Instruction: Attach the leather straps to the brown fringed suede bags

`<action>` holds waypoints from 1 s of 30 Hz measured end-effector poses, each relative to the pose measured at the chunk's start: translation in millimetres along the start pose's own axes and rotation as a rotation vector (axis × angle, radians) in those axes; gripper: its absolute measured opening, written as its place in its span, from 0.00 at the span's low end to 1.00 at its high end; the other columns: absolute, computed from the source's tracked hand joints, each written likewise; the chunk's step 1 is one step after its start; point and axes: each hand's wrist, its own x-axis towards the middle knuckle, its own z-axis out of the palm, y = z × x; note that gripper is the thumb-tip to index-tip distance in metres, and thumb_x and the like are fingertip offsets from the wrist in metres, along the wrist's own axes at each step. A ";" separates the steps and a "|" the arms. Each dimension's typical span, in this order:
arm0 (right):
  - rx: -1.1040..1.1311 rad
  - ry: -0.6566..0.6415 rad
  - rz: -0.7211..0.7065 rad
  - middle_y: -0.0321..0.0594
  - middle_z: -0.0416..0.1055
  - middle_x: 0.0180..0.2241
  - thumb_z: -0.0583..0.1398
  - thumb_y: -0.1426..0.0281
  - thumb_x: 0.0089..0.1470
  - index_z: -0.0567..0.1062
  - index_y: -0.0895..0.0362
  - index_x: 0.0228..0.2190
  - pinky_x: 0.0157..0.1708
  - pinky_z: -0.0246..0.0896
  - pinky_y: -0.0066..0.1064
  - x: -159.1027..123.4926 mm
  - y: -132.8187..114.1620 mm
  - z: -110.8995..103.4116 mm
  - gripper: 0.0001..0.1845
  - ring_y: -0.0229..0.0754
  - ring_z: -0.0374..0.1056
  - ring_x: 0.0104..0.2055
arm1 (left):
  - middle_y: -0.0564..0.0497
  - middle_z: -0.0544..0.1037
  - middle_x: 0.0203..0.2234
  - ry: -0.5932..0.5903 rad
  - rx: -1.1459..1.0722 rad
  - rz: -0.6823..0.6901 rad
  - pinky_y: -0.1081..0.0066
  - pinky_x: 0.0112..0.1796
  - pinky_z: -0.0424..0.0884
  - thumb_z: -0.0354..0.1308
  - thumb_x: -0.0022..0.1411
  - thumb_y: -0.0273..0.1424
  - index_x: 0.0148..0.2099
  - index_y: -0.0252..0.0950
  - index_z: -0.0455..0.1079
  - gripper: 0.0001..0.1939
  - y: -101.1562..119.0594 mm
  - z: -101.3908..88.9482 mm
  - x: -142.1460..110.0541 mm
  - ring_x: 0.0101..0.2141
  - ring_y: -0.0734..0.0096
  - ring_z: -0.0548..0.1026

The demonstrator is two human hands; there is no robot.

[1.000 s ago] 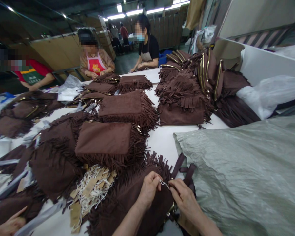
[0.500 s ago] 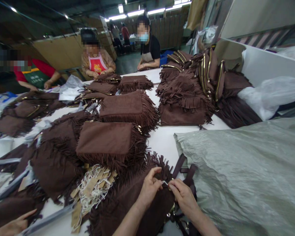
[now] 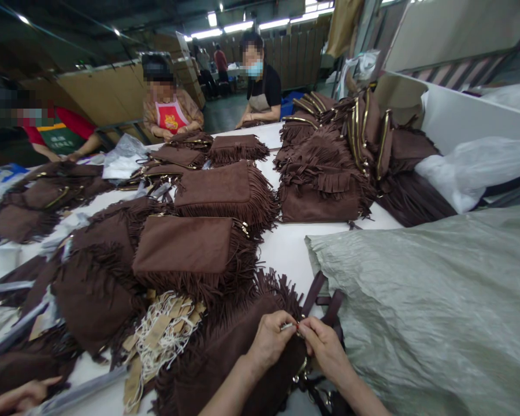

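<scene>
A brown fringed bag (image 3: 225, 358) lies under my hands, its metal clasps and dark straps on the right. My left hand (image 3: 271, 338) is closed in a pinch, and a short piece of white string (image 3: 287, 326) shows between thumb and finger. Fingertip to fingertip with it, my right hand (image 3: 325, 346) is also pinched, at the bag's upper right corner. What lies between its fingertips is mostly hidden. Left of the bag sits a heap of brown paper tags (image 3: 160, 329) with white strings.
More fringed bags (image 3: 184, 245) fill the table's middle, with a tall pile (image 3: 329, 167) at the back right. A large grey-green plastic sack (image 3: 433, 300) covers the right side. Another person's hand (image 3: 23, 396) is at lower left. Several people stand across the table (image 3: 281, 248).
My left hand has moved right and closed in against my right fingertips. The white string that stretched between the hands is now mostly hidden. The hand at lower left has shifted slightly.
</scene>
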 end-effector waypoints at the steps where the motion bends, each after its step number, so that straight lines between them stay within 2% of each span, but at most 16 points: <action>1: -0.008 0.012 -0.009 0.27 0.54 0.13 0.49 0.59 0.51 0.64 0.55 0.21 0.20 0.50 0.27 0.1 -1.1 -0.2 0.15 0.35 0.54 0.17 | 0.54 0.71 0.19 0.000 -0.028 -0.033 0.76 0.27 0.61 0.52 0.50 0.27 0.27 0.34 0.71 0.07 -0.2 1.5 0.5 0.23 0.75 0.67; 5: -0.080 0.051 -0.070 0.29 0.57 0.16 0.48 0.60 0.53 0.65 0.55 0.22 0.21 0.52 0.27 0.5 -3.4 -6.4 0.15 0.35 0.56 0.19 | 0.58 0.64 0.12 -0.047 -0.235 -0.150 0.77 0.21 0.56 0.54 0.47 0.30 0.23 0.34 0.67 0.05 -0.7 7.7 1.7 0.16 0.79 0.60; 8: -0.194 0.066 -0.150 0.35 0.64 0.24 0.48 0.63 0.54 0.67 0.55 0.24 0.29 0.58 0.29 -4.0 3.8 -17.4 0.14 0.38 0.63 0.27 | 0.58 0.65 0.11 -0.048 -0.472 -0.237 0.77 0.19 0.52 0.56 0.42 0.30 0.21 0.32 0.66 0.05 -0.1 8.2 1.0 0.15 0.81 0.58; 11: -0.361 0.026 -0.137 0.41 0.69 0.35 0.50 0.68 0.51 0.69 0.55 0.35 0.40 0.58 0.33 -14.9 17.0 -25.0 0.11 0.43 0.64 0.39 | 0.53 0.70 0.15 0.010 -0.729 -0.311 0.77 0.18 0.51 0.56 0.38 0.28 0.21 0.32 0.64 0.04 0.4 5.7 -0.4 0.15 0.81 0.59; 13: -0.481 -0.010 -0.097 0.44 0.69 0.39 0.52 0.71 0.49 0.67 0.56 0.42 0.42 0.57 0.35 -22.3 24.3 -23.8 0.16 0.45 0.63 0.43 | 0.51 0.73 0.17 0.009 -0.899 -0.358 0.77 0.18 0.50 0.56 0.38 0.28 0.21 0.33 0.62 0.05 0.5 4.2 -1.7 0.15 0.81 0.60; 15: -0.580 -0.018 -0.074 0.46 0.70 0.37 0.52 0.73 0.47 0.68 0.57 0.40 0.40 0.57 0.37 -26.5 27.5 -18.6 0.16 0.48 0.63 0.42 | 0.51 0.73 0.17 -0.002 -1.007 -0.388 0.77 0.18 0.49 0.56 0.39 0.28 0.22 0.34 0.60 0.06 0.1 3.4 -3.3 0.15 0.81 0.60; 17: -0.605 -0.001 -0.038 0.45 0.70 0.32 0.51 0.75 0.46 0.70 0.57 0.33 0.35 0.56 0.36 -26.1 27.4 -13.6 0.12 0.47 0.64 0.37 | 0.52 0.72 0.15 -0.006 -1.016 -0.397 0.77 0.18 0.48 0.57 0.40 0.29 0.23 0.33 0.62 0.07 -0.8 2.6 -5.3 0.15 0.81 0.60; 20: -0.475 -0.017 0.063 0.38 0.69 0.23 0.53 0.75 0.42 0.69 0.56 0.22 0.28 0.52 0.31 -19.2 25.8 -15.1 0.06 0.43 0.63 0.28 | 0.54 0.69 0.14 0.010 -0.927 -0.369 0.77 0.19 0.49 0.59 0.40 0.30 0.26 0.31 0.67 0.08 -1.5 -0.9 -8.2 0.16 0.81 0.60; 22: -0.383 -0.036 0.116 0.34 0.67 0.18 0.54 0.74 0.40 0.67 0.56 0.17 0.24 0.48 0.28 -14.6 25.7 -23.2 0.05 0.39 0.61 0.24 | 0.53 0.70 0.14 0.034 -0.900 -0.314 0.77 0.21 0.53 0.60 0.40 0.29 0.25 0.30 0.68 0.08 -0.1 -4.1 -9.1 0.18 0.80 0.62; 25: -0.253 -0.040 0.165 0.32 0.66 0.16 0.54 0.70 0.40 0.65 0.56 0.16 0.21 0.47 0.25 -14.2 25.0 -37.4 0.06 0.36 0.60 0.21 | 0.53 0.71 0.17 0.037 -0.956 -0.245 0.76 0.26 0.57 0.62 0.38 0.28 0.22 0.30 0.68 0.07 3.8 -6.2 -9.3 0.20 0.79 0.64; 27: 0.023 -0.076 0.276 0.32 0.67 0.16 0.56 0.65 0.41 0.67 0.57 0.19 0.18 0.46 0.24 -19.1 22.8 -41.0 0.08 0.34 0.60 0.18 | 0.54 0.70 0.15 -0.001 -0.987 -0.230 0.76 0.24 0.56 0.63 0.39 0.29 0.23 0.31 0.68 0.08 5.1 -4.4 -10.4 0.18 0.80 0.63; 30: 0.513 -0.172 0.445 0.35 0.69 0.16 0.62 0.58 0.36 0.69 0.59 0.23 0.14 0.40 0.22 -30.4 17.6 -30.8 0.17 0.32 0.59 0.15 | 0.55 0.67 0.12 -0.062 -0.913 -0.271 0.77 0.20 0.52 0.63 0.40 0.33 0.27 0.30 0.70 0.12 3.0 -0.2 -16.5 0.15 0.80 0.61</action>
